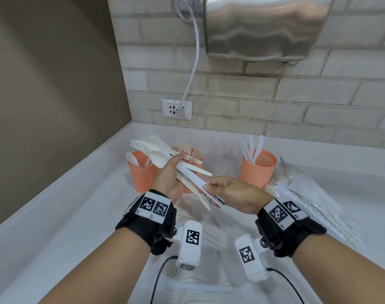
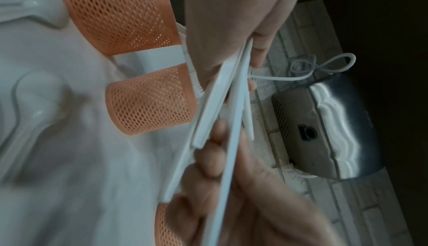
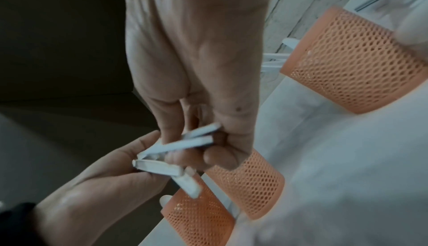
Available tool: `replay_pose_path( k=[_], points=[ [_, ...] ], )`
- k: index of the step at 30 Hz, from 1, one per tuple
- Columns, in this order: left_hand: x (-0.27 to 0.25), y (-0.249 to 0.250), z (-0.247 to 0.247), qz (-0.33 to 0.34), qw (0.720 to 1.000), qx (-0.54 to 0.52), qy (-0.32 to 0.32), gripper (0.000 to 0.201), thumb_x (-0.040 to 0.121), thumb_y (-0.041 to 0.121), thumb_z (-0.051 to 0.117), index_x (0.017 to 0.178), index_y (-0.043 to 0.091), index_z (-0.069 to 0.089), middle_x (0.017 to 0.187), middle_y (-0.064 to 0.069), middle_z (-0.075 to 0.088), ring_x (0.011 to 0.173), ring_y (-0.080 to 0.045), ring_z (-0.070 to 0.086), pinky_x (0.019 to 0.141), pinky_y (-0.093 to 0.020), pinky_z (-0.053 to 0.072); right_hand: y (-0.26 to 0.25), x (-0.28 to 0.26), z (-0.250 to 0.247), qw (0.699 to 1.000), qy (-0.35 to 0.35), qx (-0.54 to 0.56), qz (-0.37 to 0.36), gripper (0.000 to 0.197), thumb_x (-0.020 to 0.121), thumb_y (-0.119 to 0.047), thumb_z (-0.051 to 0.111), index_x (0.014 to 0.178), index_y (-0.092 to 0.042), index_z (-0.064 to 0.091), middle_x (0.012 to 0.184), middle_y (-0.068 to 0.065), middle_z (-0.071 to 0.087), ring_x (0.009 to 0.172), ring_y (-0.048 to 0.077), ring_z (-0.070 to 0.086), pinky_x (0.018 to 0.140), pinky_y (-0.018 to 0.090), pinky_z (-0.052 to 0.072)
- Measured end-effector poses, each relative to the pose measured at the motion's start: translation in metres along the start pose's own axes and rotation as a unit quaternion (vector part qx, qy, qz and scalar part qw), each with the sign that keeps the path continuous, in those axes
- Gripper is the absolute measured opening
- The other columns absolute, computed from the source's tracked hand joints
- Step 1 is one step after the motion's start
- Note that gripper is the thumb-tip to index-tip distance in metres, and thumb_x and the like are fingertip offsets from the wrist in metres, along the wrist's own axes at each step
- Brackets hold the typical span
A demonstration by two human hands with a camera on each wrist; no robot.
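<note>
My left hand grips a bundle of white plastic cutlery, with fork and spoon heads fanned up to the left and handles pointing down to the right. My right hand pinches the handle ends of some pieces in that bundle. Behind stand three orange mesh cups. The left cup holds spoons. The middle cup, partly hidden by my left hand, holds forks. The right cup holds knives.
A white counter fills the corner between a beige wall at the left and a brick wall behind. A plastic bag of cutlery lies right of the cups. Loose pieces lie under my wrists. A steel hand dryer and a socket are on the wall.
</note>
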State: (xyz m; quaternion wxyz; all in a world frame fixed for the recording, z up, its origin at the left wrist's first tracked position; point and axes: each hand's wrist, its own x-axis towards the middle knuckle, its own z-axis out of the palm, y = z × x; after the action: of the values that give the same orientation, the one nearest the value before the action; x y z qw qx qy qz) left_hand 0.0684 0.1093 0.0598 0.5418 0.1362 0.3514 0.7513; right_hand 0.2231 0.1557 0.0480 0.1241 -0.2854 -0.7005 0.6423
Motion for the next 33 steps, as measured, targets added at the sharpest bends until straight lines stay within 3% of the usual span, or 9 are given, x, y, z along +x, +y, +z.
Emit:
replay_pose_path(
  k=[5,9,15,17,20,23,27,30,33],
  points=[
    [0.007,0.005,-0.007,0.028,0.999,-0.007,0.015,0.017,0.090,0.003,0.054,0.086,0.020,0.055,0.081,-0.005,0.058,0.067,-0.012,0.056,0.075,-0.030,0.052,0.006,-0.007,-0.001,0.998,-0.033,-0.046,0.012,0.015,0.099,-0.013,0.038,0.097,-0.008,0.052,0.076,-0.003,0.056,0.058,0.004,0.051,0.066,0.017,0.041],
    [0.008,-0.001,-0.004,0.046,0.998,0.024,0.022,0.017,0.092,0.003,0.053,0.083,0.018,0.056,0.079,-0.002,0.062,0.054,-0.007,0.062,0.061,-0.024,0.055,0.001,-0.005,0.013,0.991,-0.015,-0.135,-0.006,0.017,0.101,-0.020,0.034,0.104,-0.009,0.046,0.069,-0.002,0.042,0.054,0.006,0.038,0.055,0.013,0.035],
    [0.018,0.010,-0.023,0.038,0.995,0.054,0.077,0.018,0.097,0.014,0.047,0.088,0.018,0.061,0.101,-0.011,0.065,0.090,-0.024,0.064,0.080,-0.036,0.052,0.008,-0.015,-0.020,0.969,-0.019,-0.243,0.045,0.015,0.096,-0.009,0.044,0.087,-0.013,0.056,0.068,-0.002,0.054,0.064,0.012,0.051,0.068,0.020,0.043],
    [0.019,0.007,-0.028,0.039,0.994,0.068,0.078,0.016,0.097,0.017,0.048,0.093,0.013,0.063,0.095,-0.008,0.066,0.084,-0.022,0.065,0.076,-0.036,0.052,0.005,-0.017,-0.032,0.965,0.031,-0.261,0.019,0.018,0.095,-0.011,0.047,0.081,-0.020,0.055,0.069,-0.003,0.057,0.066,0.013,0.055,0.072,0.023,0.043],
    [0.019,-0.003,-0.027,0.024,0.993,0.108,0.035,0.019,0.094,0.021,0.054,0.103,0.009,0.064,0.089,-0.006,0.067,0.079,-0.020,0.065,0.068,-0.033,0.054,-0.008,-0.011,-0.051,0.928,0.247,-0.255,-0.113,0.014,0.097,-0.012,0.043,0.092,-0.019,0.055,0.079,-0.002,0.059,0.073,0.014,0.056,0.070,0.020,0.042],
    [0.014,-0.012,-0.020,-0.008,0.987,0.153,-0.038,0.024,0.091,0.024,0.056,0.078,0.016,0.074,0.081,-0.006,0.058,0.053,-0.010,0.054,0.050,-0.021,0.048,-0.018,-0.004,-0.080,0.865,0.407,-0.216,-0.201,0.016,0.097,-0.009,0.039,0.104,-0.013,0.053,0.091,0.001,0.062,0.071,0.008,0.053,0.065,0.017,0.040],
    [0.010,-0.023,-0.015,-0.038,0.982,0.153,-0.105,0.027,0.088,0.021,0.061,0.111,0.007,0.062,0.062,0.006,0.059,0.045,-0.005,0.050,0.047,-0.020,0.045,-0.001,0.009,-0.104,0.873,0.441,-0.201,-0.061,0.022,0.097,-0.012,0.037,0.114,-0.003,0.046,0.096,0.008,0.055,0.086,0.023,0.052,0.070,0.027,0.036],
    [0.008,-0.025,-0.013,-0.049,0.972,0.163,-0.159,0.018,0.084,0.022,0.063,0.093,0.010,0.053,0.054,0.007,0.053,0.046,-0.007,0.045,0.047,-0.020,0.043,0.004,0.016,-0.110,0.886,0.420,-0.193,0.037,0.028,0.095,-0.013,0.040,0.120,0.000,0.039,0.101,0.015,0.056,0.099,0.031,0.054,0.072,0.032,0.040],
    [0.002,-0.023,-0.007,-0.057,0.967,0.164,-0.184,0.008,0.092,0.015,0.054,0.085,0.013,0.050,0.057,0.005,0.052,0.045,-0.006,0.040,0.045,-0.019,0.040,-0.003,0.020,-0.105,0.860,0.467,-0.204,-0.018,0.052,0.089,-0.006,0.050,0.137,-0.002,0.032,0.134,0.019,0.042,0.121,0.031,0.046,0.098,0.035,0.038]
  ],
)
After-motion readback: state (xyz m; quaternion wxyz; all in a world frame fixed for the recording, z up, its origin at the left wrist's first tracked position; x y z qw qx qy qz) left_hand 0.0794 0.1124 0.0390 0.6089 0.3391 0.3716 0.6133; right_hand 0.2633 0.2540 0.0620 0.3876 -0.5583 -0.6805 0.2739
